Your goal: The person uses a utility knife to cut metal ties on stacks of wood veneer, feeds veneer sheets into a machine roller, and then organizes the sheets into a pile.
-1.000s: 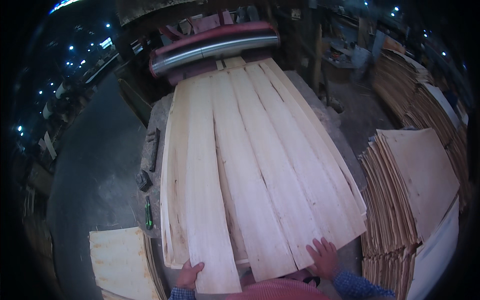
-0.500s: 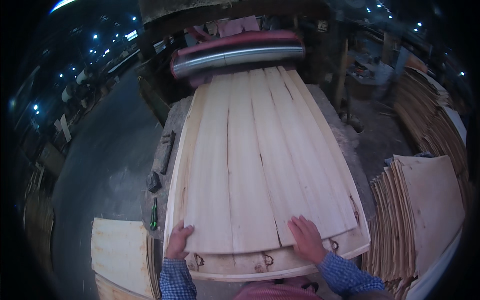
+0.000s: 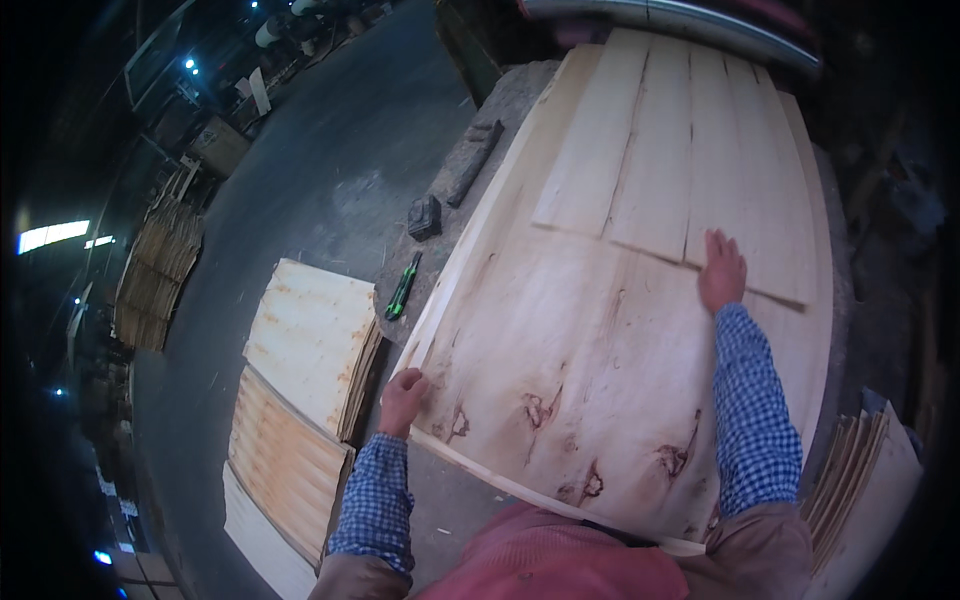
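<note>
A pale veneer sheet [image 3: 665,165] with dark splits along its grain lies on top of a larger knotted veneer sheet [image 3: 590,370]. My right hand [image 3: 722,272] rests flat on the near edge of the upper sheet, fingers stretched forward. At the near left corner of the larger sheet, my left hand [image 3: 403,402] has its fingers curled over the edge. Beyond the far end of the sheets runs a shiny metal roller [image 3: 690,22], partly cut off by the frame.
Left of the sheets, a worn table edge holds a green and black utility knife [image 3: 403,287], a dark block [image 3: 424,217] and a dark bar [image 3: 475,163]. Veneer stacks stand on the floor at lower left [image 3: 310,335] and lower right [image 3: 850,490].
The upper veneer sheet has slid away from me toward the roller, with my right hand following it. More of the knotted sheet is uncovered. The view has swung left.
</note>
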